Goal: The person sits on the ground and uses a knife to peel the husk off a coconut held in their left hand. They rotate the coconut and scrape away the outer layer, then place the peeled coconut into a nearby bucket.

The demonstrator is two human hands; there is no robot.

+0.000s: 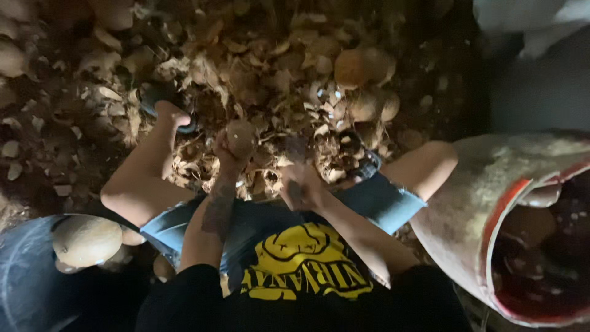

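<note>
Two big things frame you: a wide heap of pale husk scraps and shell pieces (246, 74) covering the floor ahead of your knees, and a large worn drum with a red rim (491, 221) at the right edge of the floor, tilted so its dark mouth faces you. At the near left corner of the floor sits a dark bluish tub (24, 276), and a whole tan coconut (86, 240) rests on its rim, just beside your left knee. Two more peeled coconuts (362, 67) lie on the heap toward the far side, right of centre. You are seated with your legs apart, in blue denim shorts and a black shirt with a yellow print. Your left hand (227, 154) is raised over the heap, its fingers wrapped tight around a small round brown coconut (241, 138). Your right hand (301, 187) sits lower, close to your lap; it is blurred, so you cannot tell whether its fingers are spread or closed on anything
</note>
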